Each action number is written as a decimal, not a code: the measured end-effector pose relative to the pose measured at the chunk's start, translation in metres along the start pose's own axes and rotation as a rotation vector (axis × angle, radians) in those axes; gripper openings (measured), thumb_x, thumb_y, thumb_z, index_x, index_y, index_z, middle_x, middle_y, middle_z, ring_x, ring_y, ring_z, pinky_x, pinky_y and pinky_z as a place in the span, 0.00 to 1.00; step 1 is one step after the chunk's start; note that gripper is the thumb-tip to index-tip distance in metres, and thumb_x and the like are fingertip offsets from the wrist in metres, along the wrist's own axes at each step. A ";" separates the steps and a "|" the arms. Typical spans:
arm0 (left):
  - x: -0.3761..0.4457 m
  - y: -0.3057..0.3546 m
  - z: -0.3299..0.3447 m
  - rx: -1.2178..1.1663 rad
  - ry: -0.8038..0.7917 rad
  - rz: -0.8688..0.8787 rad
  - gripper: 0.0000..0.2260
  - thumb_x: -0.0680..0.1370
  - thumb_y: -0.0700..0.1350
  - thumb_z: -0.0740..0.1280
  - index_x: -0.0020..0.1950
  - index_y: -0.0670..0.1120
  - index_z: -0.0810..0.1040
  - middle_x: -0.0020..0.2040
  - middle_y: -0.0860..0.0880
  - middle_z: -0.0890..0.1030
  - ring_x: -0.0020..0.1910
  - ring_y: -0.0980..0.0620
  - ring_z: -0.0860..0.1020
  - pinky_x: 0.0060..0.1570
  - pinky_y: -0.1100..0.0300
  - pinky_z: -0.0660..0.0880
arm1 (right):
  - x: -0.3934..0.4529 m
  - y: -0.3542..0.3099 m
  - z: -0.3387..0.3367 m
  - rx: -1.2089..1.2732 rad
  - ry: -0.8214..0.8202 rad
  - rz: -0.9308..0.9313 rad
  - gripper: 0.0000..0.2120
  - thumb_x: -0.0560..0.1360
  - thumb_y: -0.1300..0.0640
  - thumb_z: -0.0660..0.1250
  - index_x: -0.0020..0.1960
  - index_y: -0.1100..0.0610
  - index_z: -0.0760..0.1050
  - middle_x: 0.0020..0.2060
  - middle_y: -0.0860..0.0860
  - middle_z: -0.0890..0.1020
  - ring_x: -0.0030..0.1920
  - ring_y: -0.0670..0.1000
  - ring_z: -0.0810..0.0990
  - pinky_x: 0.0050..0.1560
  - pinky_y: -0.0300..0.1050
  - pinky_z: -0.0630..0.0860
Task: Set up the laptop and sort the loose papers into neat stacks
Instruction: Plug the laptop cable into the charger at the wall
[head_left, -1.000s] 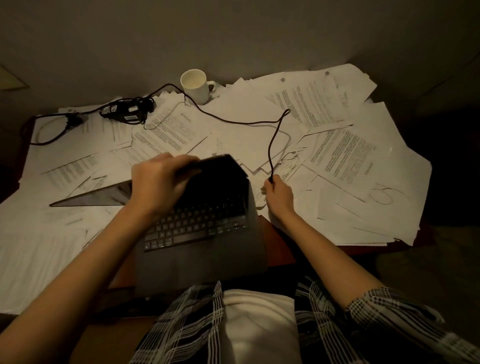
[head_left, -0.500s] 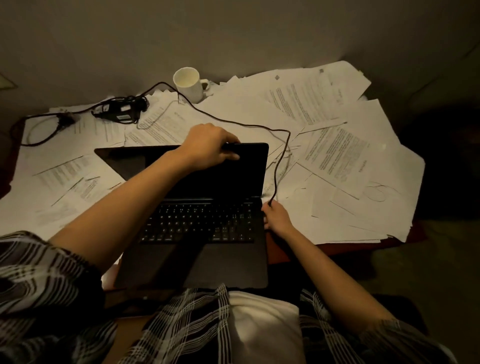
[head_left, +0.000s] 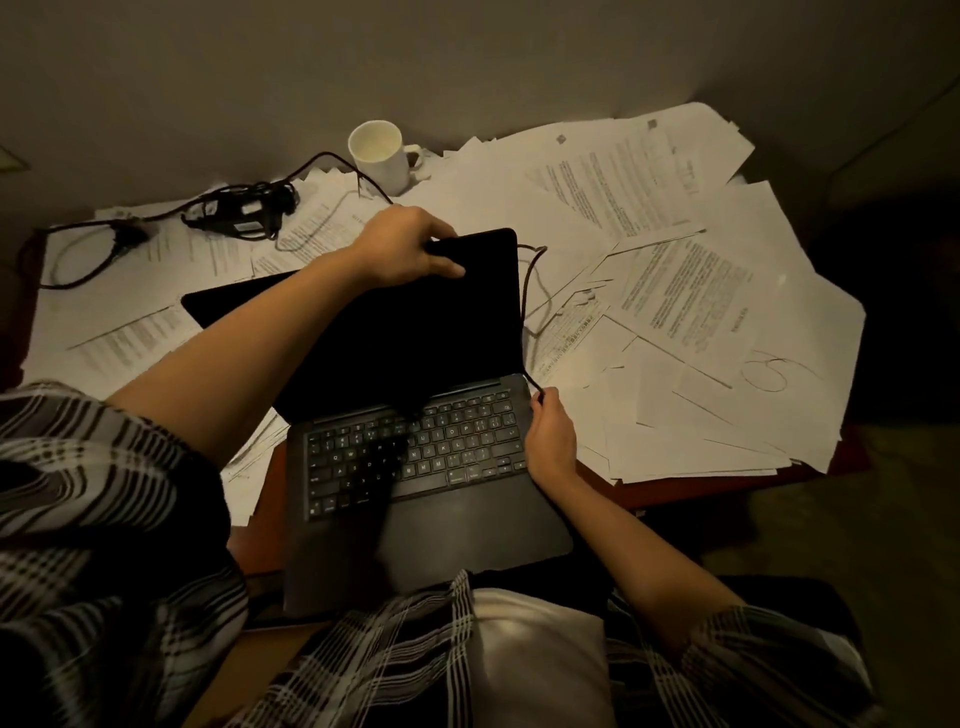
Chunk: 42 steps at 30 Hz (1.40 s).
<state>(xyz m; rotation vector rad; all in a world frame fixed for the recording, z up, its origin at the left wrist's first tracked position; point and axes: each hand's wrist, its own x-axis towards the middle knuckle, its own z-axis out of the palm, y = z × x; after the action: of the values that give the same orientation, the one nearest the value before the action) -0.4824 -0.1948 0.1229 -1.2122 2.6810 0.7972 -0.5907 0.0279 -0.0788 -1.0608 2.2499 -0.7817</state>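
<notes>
**Both hands on the open laptop, cable end pinched at its right edge**

The fingers of the left hand (head_left: 410, 249) are curled over the top edge of the laptop (head_left: 415, 452) screen, thumb on the dark display side, gripping the lid near its upper right corner. The lid stands open and tilted back, its screen black. The right hand (head_left: 550, 441) rests against the right edge of the keyboard deck, fingers closed in a pinch on the end of a thin black cable (head_left: 527, 291) right at the laptop's side; whether the plug is seated in a port cannot be told.

The cable rises from that hand, loops beside the lid's right edge, passes behind the screen, and runs on toward a black power adapter (head_left: 239, 218) lying on the sheets at the far left, where more cord coils.

The laptop sits at the near edge of the desk (head_left: 701, 493), its front overhanging toward the person's lap, the base turned slightly askew. Loose papers (head_left: 675, 291) cover the desk all around it, overlapping in untidy layers, thickest on the right. A white mug (head_left: 379, 156) stands upright at the far edge, just beside the cable. Plaid sleeves (head_left: 104, 519) frame the bottom of the view.
</notes>
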 end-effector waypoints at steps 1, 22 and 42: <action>0.003 -0.003 -0.001 -0.026 -0.009 -0.003 0.18 0.75 0.50 0.70 0.62 0.43 0.78 0.57 0.43 0.81 0.55 0.43 0.77 0.57 0.51 0.73 | -0.001 0.001 0.001 -0.020 0.009 -0.013 0.08 0.82 0.60 0.53 0.54 0.63 0.68 0.46 0.57 0.79 0.41 0.56 0.76 0.38 0.50 0.70; 0.006 -0.012 0.029 0.317 0.308 0.102 0.22 0.78 0.53 0.64 0.70 0.48 0.69 0.62 0.44 0.77 0.62 0.42 0.72 0.61 0.49 0.66 | -0.001 -0.001 0.000 -0.059 0.098 0.027 0.09 0.80 0.57 0.59 0.51 0.61 0.75 0.48 0.54 0.75 0.48 0.50 0.72 0.42 0.42 0.69; -0.014 0.024 0.196 0.666 -0.281 0.530 0.19 0.80 0.46 0.60 0.71 0.53 0.66 0.70 0.47 0.67 0.73 0.47 0.59 0.74 0.49 0.41 | 0.025 0.014 -0.068 0.851 -0.274 0.437 0.05 0.74 0.62 0.69 0.47 0.64 0.79 0.36 0.59 0.79 0.33 0.51 0.79 0.37 0.45 0.77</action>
<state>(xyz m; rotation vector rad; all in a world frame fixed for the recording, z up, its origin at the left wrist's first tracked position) -0.5147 -0.0757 -0.0313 -0.2275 2.6831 0.0516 -0.6565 0.0337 -0.0468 -0.2370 1.5568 -1.1462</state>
